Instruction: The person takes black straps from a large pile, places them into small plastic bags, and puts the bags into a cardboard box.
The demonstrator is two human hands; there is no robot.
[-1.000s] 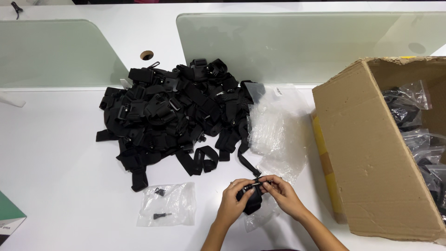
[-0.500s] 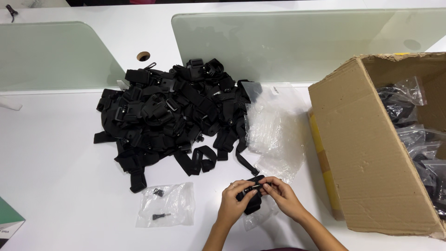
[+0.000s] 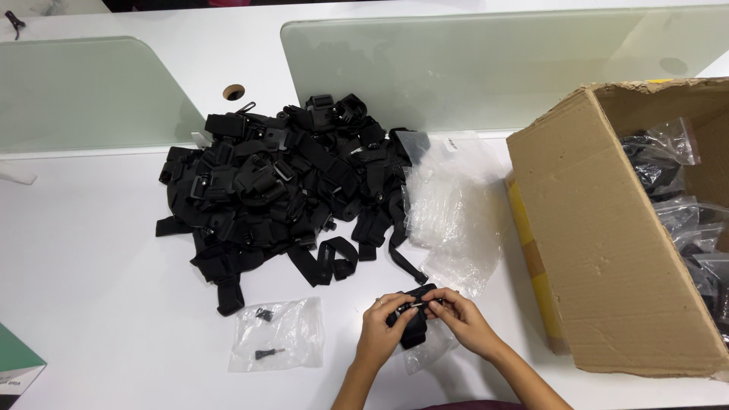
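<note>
While both hands, left hand (image 3: 377, 332) and right hand (image 3: 465, 319), pinch the black strap mount (image 3: 411, 325) at lower centre, grip looks best kept close by the small buckle, clear of the plastic bag (image 3: 425, 351) underneath.

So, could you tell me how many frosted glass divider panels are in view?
2: a left panel behind the desk edge, and a wider right panel behind the black strap pile.

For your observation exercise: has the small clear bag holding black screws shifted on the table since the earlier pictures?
No. The small clear bag keeps its place below the strap pile and beside the left hand; only the camera moved slightly.
</note>
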